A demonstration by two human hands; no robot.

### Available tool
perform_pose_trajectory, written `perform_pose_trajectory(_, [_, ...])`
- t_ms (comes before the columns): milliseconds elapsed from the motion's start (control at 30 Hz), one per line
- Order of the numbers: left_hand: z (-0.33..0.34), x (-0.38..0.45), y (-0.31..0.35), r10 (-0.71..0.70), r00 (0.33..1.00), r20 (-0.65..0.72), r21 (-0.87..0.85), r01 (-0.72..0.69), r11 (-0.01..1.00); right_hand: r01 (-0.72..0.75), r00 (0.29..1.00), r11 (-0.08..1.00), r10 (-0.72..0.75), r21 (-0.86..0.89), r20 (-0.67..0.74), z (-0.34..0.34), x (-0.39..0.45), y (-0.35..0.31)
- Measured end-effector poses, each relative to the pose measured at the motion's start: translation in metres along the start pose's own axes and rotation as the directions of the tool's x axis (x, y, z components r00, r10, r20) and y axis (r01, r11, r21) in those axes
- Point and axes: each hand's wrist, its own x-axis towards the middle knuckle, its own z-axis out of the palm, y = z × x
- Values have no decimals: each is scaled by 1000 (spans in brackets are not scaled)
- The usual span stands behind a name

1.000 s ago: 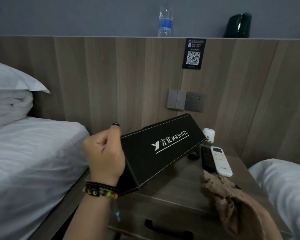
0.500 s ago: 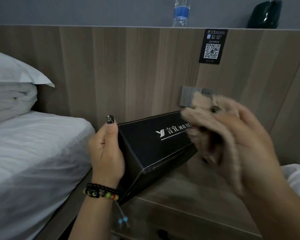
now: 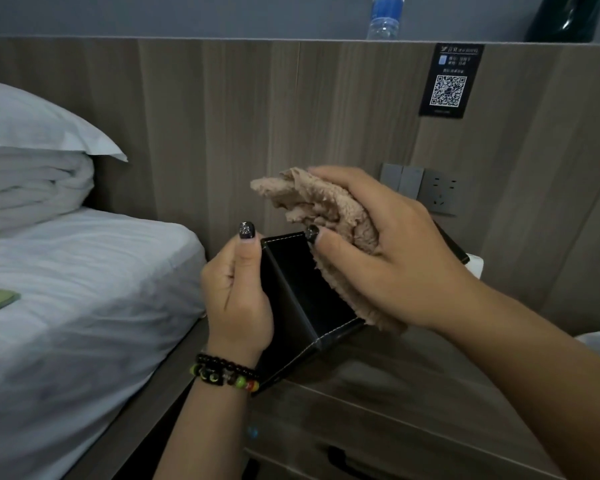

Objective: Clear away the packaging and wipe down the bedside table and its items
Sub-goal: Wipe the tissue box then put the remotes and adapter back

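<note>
A long black box (image 3: 293, 292) with white stitching is held up above the wooden bedside table (image 3: 388, 386). My left hand (image 3: 236, 296) grips its near end, thumb up along the edge. A crumpled beige cloth (image 3: 326, 209) is bunched in my right hand (image 3: 388, 251), which presses it onto the box's upper face near that end. The hand and cloth hide the box's printed lettering. The far end of the box (image 3: 454, 245) shows behind my right wrist.
A bed with white sheets (image 3: 66, 306) and a pillow (image 3: 25, 123) lies to the left. The wooden headboard carries a QR sign (image 3: 449, 81), switches and a socket (image 3: 420, 188). A water bottle (image 3: 385, 15) and a dark object (image 3: 565, 19) stand on its ledge. A drawer handle (image 3: 343, 459) shows below.
My right hand lifted the cloth from the table, brought it onto the box and slid it leftward along the top toward my left hand. The box tilted slightly upward.
</note>
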Motion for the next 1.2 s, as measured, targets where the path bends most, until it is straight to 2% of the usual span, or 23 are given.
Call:
perform_pose_trajectory(133, [0,1,0,51,998,-32,52,-50,997,99,995,995,-99,12,-29,10,-12,-18])
perform_pose_trajectory(233, [-3,-9,-5,-40,997,-62,11,41,999,187,981,980,-190,-68,-40,19,-25,-31])
perform_pose_trajectory(300, [-4,-10,-8,-25,999,-22,151,28,988,208,973,974,-215,-94,-80,22,-28,-28])
perform_pose_trajectory(367, [-6,-5,-12,21,997,73,90,-28,996,234,959,968,-245,-85,-141,23,-28,-20])
perform_pose_trajectory(433, [-5,-1,-8,73,995,66,37,-76,996,244,950,964,-259,-104,-172,23,-29,-10])
perform_pose_trajectory(500, [-3,0,-3,98,995,33,52,-100,994,182,961,979,-197,-89,-194,18,-29,-1])
perform_pose_trajectory(633, [0,-1,-4,47,999,-28,16,-46,999,-25,966,1000,21,-13,-256,13,-18,3])
perform_pose_trajectory(700, [1,0,-6,-10,999,-37,-41,8,999,-17,973,1000,16,-2,-232,20,-19,-7])
perform_pose_trajectory(767, [-4,5,-9,-106,994,-24,-162,101,982,67,984,998,-68,-10,-168,28,-25,-23])
perform_pose_trajectory(833, [-5,10,-4,-296,955,26,-406,281,870,171,978,984,-175,-45,-110,34,-32,-32])
perform_pose_trajectory(867, [-5,11,-6,-351,934,65,-471,339,815,216,970,974,-221,-61,-103,36,-35,-32])
perform_pose_trajectory(900, [-4,12,-8,-346,935,74,-485,337,807,244,962,968,-250,-63,-112,35,-36,-30])
perform_pose_trajectory(967, [-2,10,-8,-232,973,1,-331,220,918,249,953,968,-251,-33,-172,31,-35,-20])
perform_pose_trajectory(1033, [-1,7,-10,-105,994,-20,-165,100,981,196,953,980,-198,-33,-230,24,-32,-6])
perform_pose_trajectory(1133, [-1,5,-8,-34,998,-49,4,34,999,29,949,999,-33,-19,-314,15,-28,11])
perform_pose_trajectory(1200, [-1,6,-9,-19,998,-65,5,19,1000,-38,938,999,45,26,-345,17,-25,9])
